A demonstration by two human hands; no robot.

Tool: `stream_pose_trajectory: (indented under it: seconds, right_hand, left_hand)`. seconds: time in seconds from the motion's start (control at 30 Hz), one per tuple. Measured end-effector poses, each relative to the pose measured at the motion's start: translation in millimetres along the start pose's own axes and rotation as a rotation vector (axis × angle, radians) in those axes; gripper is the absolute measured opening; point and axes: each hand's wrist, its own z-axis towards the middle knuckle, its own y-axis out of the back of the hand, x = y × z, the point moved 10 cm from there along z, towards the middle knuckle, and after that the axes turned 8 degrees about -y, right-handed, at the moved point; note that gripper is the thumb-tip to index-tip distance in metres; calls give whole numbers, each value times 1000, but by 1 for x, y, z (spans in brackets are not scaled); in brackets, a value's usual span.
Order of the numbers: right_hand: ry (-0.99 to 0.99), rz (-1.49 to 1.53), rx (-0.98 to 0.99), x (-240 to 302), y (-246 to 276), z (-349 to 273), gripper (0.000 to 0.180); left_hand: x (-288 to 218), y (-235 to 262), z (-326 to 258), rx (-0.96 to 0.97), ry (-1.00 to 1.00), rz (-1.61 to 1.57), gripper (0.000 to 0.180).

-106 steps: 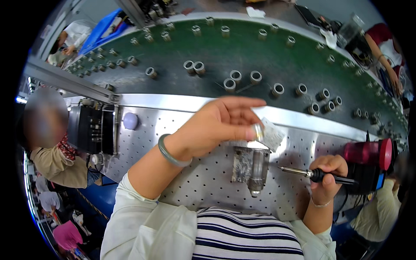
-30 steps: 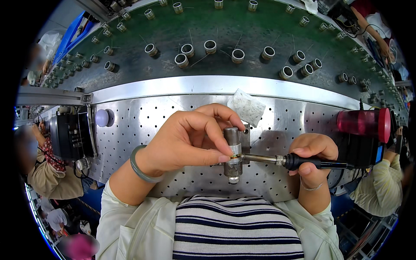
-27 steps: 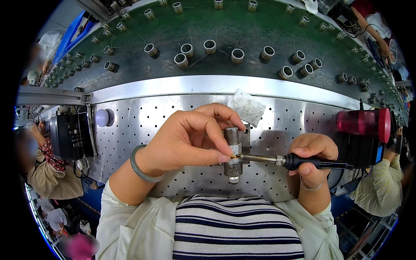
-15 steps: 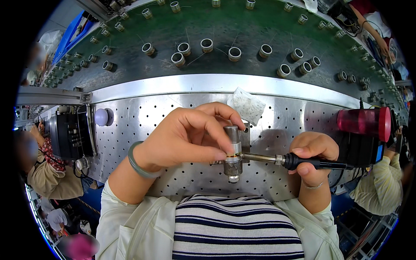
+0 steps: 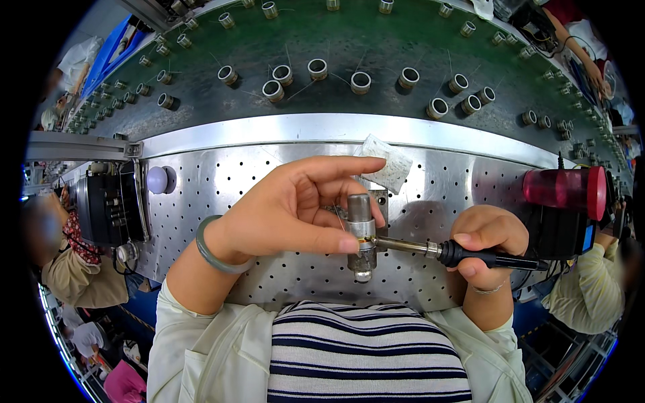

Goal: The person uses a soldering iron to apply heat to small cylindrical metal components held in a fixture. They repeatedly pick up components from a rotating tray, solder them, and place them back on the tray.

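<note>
Your left hand (image 5: pixel 295 218) comes in from 8 o'clock. Its thumb tip rests against the metal ring (image 5: pixel 363 229) at about 9 o'clock, its index finger points free toward 2, and its other fingers curl behind the steel cylinder (image 5: pixel 360 207). Whether they squeeze anything, you can't tell from here; a fine wire (image 5: pixel 340 216) shows between thumb and fingers.

The ring sits around the cylinder, whose long axis runs 12 to 6 o'clock over the perforated benchtop (image 5: pixel 208 195).

From the ring's 3 o'clock side comes the soldering iron (image 5: pixel 451 253), nearly square across that axis, its tip end at the ring's copper-coloured band; actual contact is too small to tell. Your right hand (image 5: pixel 489 235) grips the iron's black handle, well apart from the ring, so your left is the nearer one.
</note>
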Motion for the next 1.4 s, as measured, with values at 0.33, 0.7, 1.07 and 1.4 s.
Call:
stream_pose_trajectory:
  seconds: [0.33, 0.7, 1.07, 1.4]
  right_hand:
    - [-39, 227, -104, -7, 16, -3, 18]
    - [-65, 181, -81, -10, 5, 0, 23]
    - [-89, 247, -111, -11, 9, 0, 20]
    - [-92, 213, -83, -13, 5, 1, 23]
  left_hand:
    - [7, 9, 1, 14, 32, -76, 80]
    - [14, 13, -1, -83, 84, -16, 80]
    - [12, 11, -1, -74, 73, -52, 81]
    - [13, 11, -2, -71, 81, -61, 81]
